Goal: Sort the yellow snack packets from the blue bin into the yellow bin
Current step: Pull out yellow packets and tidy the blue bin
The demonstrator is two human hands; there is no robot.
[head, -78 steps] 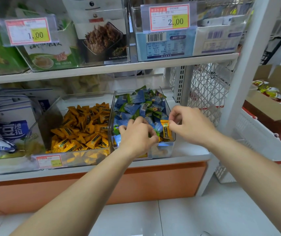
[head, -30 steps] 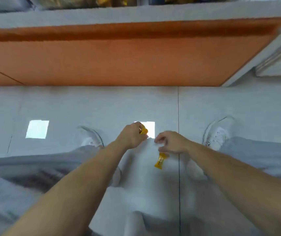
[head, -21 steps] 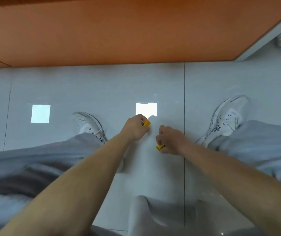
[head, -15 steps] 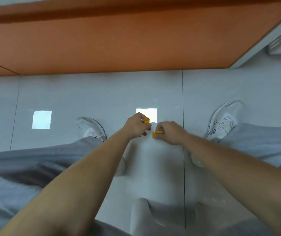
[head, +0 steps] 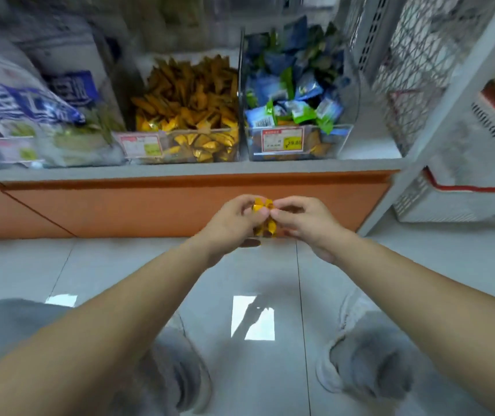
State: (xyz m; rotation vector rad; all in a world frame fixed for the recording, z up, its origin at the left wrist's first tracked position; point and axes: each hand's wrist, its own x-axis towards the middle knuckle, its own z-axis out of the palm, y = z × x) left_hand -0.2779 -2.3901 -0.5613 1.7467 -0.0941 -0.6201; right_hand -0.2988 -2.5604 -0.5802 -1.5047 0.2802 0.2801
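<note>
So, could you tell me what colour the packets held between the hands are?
Yellow; the head view shows the packets pinched between left hand and right hand.

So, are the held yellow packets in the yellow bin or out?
Out: left hand and right hand pinch the yellow packets well below the yellow bin.

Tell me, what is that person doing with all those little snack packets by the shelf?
A person crouched before a shop shelf is sorting snacks. The left hand and the right hand together pinch a small bunch of yellow foil snack packets, low in front of the orange shelf base. The bunch is not yet in the clear plastic bin of yellow packets, which sits just left of the clear plastic bin of blue and green packets.
</note>
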